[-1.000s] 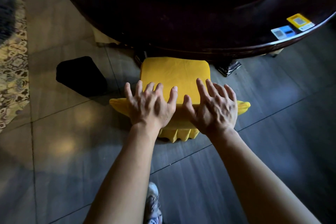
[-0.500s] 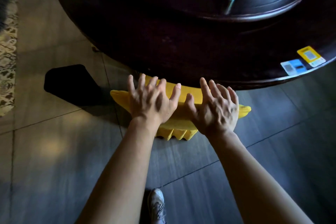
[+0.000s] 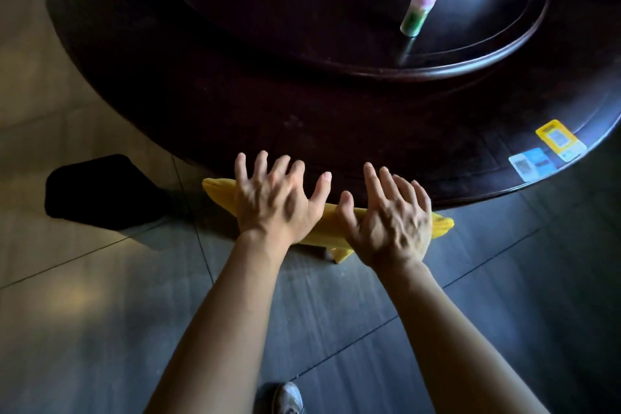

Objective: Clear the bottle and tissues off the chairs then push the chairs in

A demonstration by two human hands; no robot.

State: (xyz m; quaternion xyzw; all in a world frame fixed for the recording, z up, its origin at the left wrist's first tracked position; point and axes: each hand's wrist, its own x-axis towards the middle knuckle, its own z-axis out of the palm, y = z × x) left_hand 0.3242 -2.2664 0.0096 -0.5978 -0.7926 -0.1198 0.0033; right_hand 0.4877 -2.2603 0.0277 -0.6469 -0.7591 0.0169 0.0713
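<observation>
A chair with a yellow cover point(image 3: 331, 228) stands at the edge of the dark round table point(image 3: 302, 118); only its back rim shows, the seat being hidden under the tabletop. My left hand point(image 3: 274, 202) and my right hand point(image 3: 389, 222) lie flat on that rim, fingers spread and reaching over the table's edge. A green bottle with a pink cap point(image 3: 418, 12) stands upright on the raised turntable point(image 3: 504, 54) in the table's middle. No tissues are visible.
A black stool or seat point(image 3: 97, 191) sits on the tiled floor left of the chair, close to the table. A yellow card point(image 3: 559, 139) and a blue card point(image 3: 531, 163) lie at the table's right rim. My shoe point(image 3: 287, 398) shows at the bottom.
The yellow chair has slid forward under the table; its seat, fully visible a second ago, is now hidden. Both hands moved forward with it, staying flat on the back rim.
</observation>
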